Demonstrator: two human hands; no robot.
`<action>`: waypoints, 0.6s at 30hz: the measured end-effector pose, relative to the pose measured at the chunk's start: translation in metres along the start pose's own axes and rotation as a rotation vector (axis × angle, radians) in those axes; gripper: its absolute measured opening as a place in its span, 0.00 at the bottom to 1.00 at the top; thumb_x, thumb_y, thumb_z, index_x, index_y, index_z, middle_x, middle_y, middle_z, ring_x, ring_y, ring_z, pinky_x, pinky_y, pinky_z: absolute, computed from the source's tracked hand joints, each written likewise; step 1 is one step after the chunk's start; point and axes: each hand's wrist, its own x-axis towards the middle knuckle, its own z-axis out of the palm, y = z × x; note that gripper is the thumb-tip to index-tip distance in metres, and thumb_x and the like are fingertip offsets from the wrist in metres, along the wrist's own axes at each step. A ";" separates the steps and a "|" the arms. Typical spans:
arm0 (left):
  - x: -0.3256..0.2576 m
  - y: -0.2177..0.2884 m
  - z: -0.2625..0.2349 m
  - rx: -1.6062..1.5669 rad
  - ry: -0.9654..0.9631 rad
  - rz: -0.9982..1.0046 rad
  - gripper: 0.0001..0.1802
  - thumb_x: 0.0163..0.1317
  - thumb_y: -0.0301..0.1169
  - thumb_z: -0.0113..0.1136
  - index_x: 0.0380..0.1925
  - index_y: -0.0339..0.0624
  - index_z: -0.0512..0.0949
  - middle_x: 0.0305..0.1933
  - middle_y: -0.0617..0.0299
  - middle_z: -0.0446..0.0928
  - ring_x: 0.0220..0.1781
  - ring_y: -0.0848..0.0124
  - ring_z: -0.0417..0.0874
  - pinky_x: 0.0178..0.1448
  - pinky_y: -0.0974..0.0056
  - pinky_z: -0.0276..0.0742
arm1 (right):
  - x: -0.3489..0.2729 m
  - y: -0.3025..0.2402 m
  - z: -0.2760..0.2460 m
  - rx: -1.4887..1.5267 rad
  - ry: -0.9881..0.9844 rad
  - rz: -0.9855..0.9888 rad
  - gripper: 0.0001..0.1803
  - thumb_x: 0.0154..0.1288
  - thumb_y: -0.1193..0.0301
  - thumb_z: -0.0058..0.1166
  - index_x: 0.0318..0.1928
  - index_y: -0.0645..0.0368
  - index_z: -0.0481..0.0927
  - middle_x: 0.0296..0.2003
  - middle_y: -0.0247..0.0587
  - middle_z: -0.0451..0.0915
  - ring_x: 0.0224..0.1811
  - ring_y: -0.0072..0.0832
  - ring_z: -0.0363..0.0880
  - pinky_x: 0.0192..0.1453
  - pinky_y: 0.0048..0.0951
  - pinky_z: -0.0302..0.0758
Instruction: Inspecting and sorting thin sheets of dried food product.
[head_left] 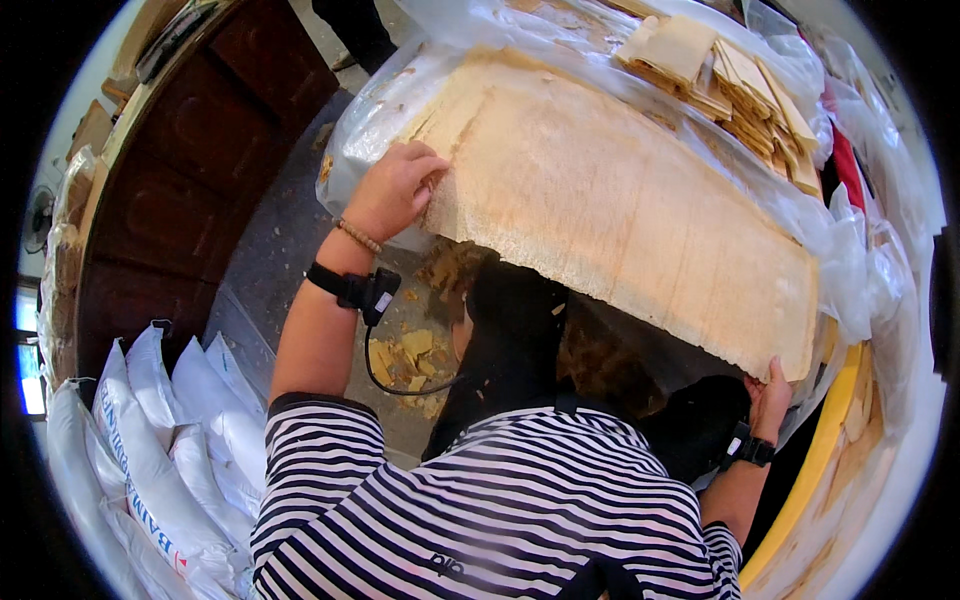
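Head view, looking down: shows a black-and-white striped shirt [480, 500] and dark trousers [512, 325] on the near side of a broad, thin, tan sheet [620, 210]. Includes plump white sacks [150, 470] heaped well to the near left of the sheet, and a yellow edge [805, 485] curving away just off its near right corner. Grips that near right corner of the sheet with the right hand [768, 402], thumb laid on top and fingers mostly hidden; wears a black band [748, 446] on that wrist. Pinches the sheet's left edge, close to the near left corner, with the left hand [398, 190], fingers curled toward the thumb; carries a beaded bracelet [358, 236] and a strapped black device [375, 293] on that arm. Shows yellowish scraps [415, 350] on the grey floor [285, 215], nearer than the sheet's left corner. Stretches the sheet aslant over a plastic-covered surface [365, 140], with the ragged near edge reaching out above the trousers. Shows a dark brown panelled front [190, 160] well left of the sheet, and, beyond its far right part, a stack of folded tan pieces [765, 105].
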 end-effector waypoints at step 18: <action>-0.031 -0.023 -0.008 0.361 0.491 -0.214 0.09 0.65 0.36 0.60 0.34 0.45 0.85 0.35 0.55 0.83 0.37 0.50 0.83 0.42 0.55 0.79 | 0.009 0.009 -0.007 0.007 0.024 0.015 0.24 0.68 0.55 0.58 0.58 0.54 0.74 0.47 0.37 0.82 0.39 0.35 0.83 0.40 0.35 0.81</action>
